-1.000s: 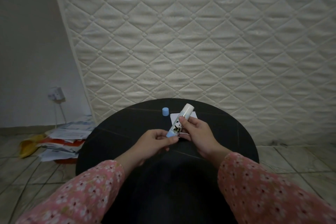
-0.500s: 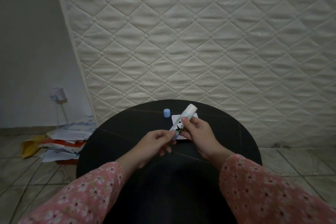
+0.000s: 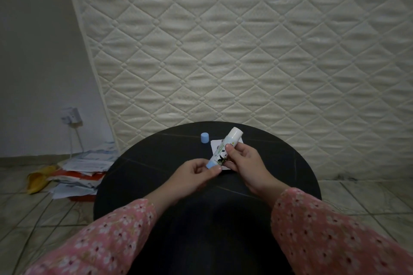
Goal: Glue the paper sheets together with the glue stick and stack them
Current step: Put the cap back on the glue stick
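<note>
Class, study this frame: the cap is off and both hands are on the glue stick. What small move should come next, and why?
Probably bring the glue stick down so its open end meets the white paper on the table. The blue cap already stands off to the side, the right hand grips the barrel, and the left hand pinches the blue base, as if twisting the glue out.

At frame centre, two hands (image 3: 223,167) share one white panda-printed glue stick (image 3: 224,148). One small blue plastic cap (image 3: 204,137) and one white paper patch (image 3: 214,145) lie on one round black worktop (image 3: 156,163). One quilted cream mattress (image 3: 245,40) fills the upper right; one heap of loose papers (image 3: 82,172) sits at lower left.
</note>
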A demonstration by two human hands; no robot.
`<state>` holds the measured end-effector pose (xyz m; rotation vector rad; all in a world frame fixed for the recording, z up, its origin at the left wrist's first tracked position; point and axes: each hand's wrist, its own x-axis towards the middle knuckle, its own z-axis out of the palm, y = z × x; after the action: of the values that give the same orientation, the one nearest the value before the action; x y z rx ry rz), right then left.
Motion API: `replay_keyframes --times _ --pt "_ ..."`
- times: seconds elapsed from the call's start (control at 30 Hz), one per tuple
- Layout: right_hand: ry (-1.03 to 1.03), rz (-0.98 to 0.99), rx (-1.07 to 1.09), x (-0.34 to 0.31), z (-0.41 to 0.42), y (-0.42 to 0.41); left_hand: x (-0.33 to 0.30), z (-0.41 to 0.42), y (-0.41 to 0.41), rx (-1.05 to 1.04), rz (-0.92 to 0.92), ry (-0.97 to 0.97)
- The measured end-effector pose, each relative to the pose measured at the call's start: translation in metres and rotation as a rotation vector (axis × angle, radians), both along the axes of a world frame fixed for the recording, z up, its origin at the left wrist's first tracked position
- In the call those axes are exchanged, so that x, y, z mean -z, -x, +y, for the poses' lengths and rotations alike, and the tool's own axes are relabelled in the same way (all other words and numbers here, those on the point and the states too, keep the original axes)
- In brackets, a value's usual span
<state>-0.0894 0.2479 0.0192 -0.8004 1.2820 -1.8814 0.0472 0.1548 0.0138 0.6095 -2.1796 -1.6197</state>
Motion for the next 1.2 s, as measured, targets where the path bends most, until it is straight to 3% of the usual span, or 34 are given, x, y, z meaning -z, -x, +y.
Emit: replay_keyframes --times 0.13,0.33,0.53,0.77,0.97,1.2 --pt "-0.031 0.024 -0.012 0.001 0.0 -0.001 0.001 -0.005 0.0 -0.056 -0.02 0.135" --pt "-0.018 0.001 -0.034 0.002 -0.001 -0.002 -0.005 -0.004 -0.003 0.122 -0.06 -0.188" --pt "0.013 0.006 0.01 0.001 -0.002 -0.003 -0.004 0.0 -0.002 0.008 -0.027 -0.036" --pt "0.013 -0.056 -0.022 0.003 -0.002 -0.003 -0.011 0.001 -0.002 0.025 -0.108 -0.213" --pt "0.032 -0.04 0.02 0.003 -0.002 -0.002 -0.003 0.003 0.001 -0.045 -0.084 0.007" --pt "0.045 -0.073 0.001 0.002 0.0 -0.002 -0.003 0.003 0.004 -0.042 -0.056 -0.076"
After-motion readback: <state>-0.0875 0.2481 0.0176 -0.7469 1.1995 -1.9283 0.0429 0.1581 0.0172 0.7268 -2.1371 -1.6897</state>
